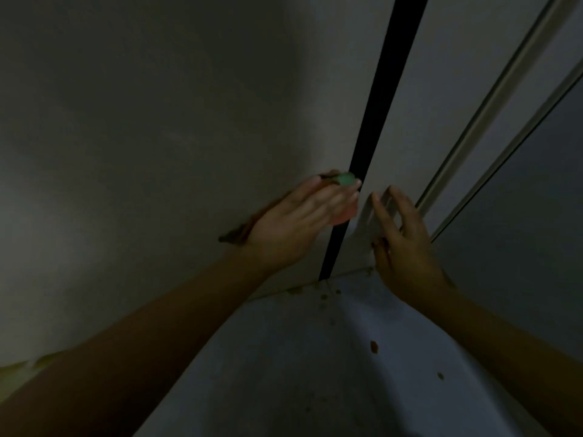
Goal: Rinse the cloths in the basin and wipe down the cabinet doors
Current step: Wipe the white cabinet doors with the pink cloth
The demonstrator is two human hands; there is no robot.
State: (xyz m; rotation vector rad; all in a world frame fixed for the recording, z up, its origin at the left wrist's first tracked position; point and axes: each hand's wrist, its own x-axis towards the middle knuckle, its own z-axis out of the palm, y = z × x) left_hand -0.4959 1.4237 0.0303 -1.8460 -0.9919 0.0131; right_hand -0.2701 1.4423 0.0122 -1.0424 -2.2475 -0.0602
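The light is dim. My left hand (pixel 303 219) presses a cloth (pixel 249 228) flat against the pale left cabinet door (pixel 157 137); brown edges of the cloth stick out behind the wrist and a green bit shows at the fingertips. My right hand (pixel 400 234) grips the metal handle (pixel 366 222) on the right cabinet door (pixel 407 127). A dark gap (pixel 375 121) runs between the two doors. No basin is in view.
Below the doors a pale floor or ledge (pixel 315 357) carries a few small brown spots. A light frame strip (pixel 492 105) and a darker panel (pixel 530 216) lie to the right. A yellowish patch (pixel 19 370) shows at the lower left edge.
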